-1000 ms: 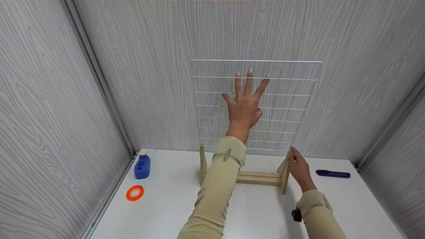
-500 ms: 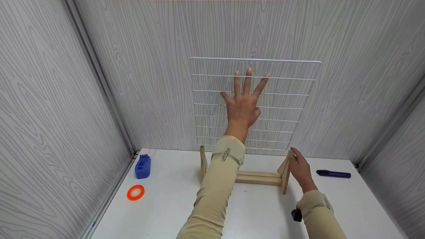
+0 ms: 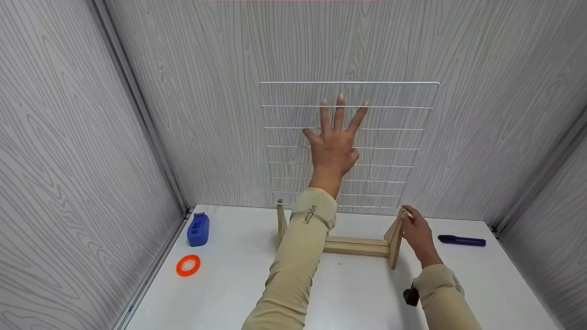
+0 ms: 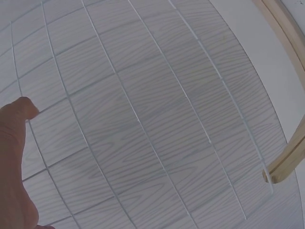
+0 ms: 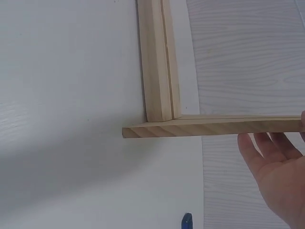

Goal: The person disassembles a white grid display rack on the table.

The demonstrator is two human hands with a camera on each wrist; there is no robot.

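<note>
A: Where does the wire grid (image 3: 348, 146) stand?
B: Upright on the table (image 3: 357, 293), against the back wall, behind the wooden stand (image 3: 355, 245). The left hand (image 3: 334, 147) lies flat on its middle.
A: And the right hand (image 3: 416, 234)?
B: At the stand's right upright. The marker (image 3: 462, 240) lies right of it.
A: What is on the left?
B: 2 things near the left wall: the tape dispenser (image 3: 198, 229), and the tape roll (image 3: 188, 265) in front of it.
</note>
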